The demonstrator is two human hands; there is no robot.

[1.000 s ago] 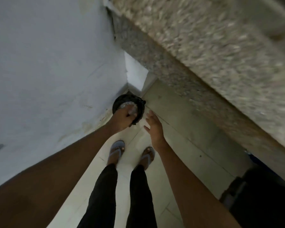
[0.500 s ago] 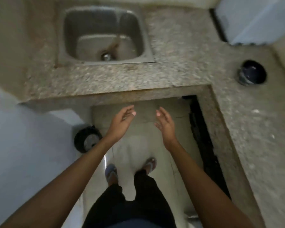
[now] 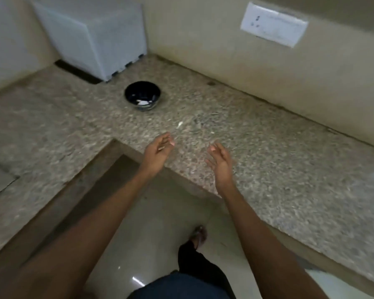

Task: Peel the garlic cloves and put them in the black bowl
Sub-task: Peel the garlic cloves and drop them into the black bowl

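The black bowl (image 3: 142, 95) stands on the speckled stone counter (image 3: 257, 147), near the back corner, with pale garlic cloves (image 3: 143, 102) inside it. My left hand (image 3: 159, 151) hovers over the counter's front edge, fingers relaxed and slightly curled, holding nothing. My right hand (image 3: 220, 160) hovers to its right, palm turned inward, fingers loose and empty. Both hands are well short of the bowl. A small white scrap (image 3: 179, 124) lies on the counter between the hands and the bowl.
A white box-shaped appliance (image 3: 93, 33) sits in the back corner behind the bowl. A wall socket plate (image 3: 273, 24) is on the wall at right. The counter is L-shaped around the tiled floor (image 3: 151, 234), where my leg and foot show.
The view has swung from the floor bin up past the sink to the counter corner. My left hand left the bin; both hands rose, empty, over the counter edge.
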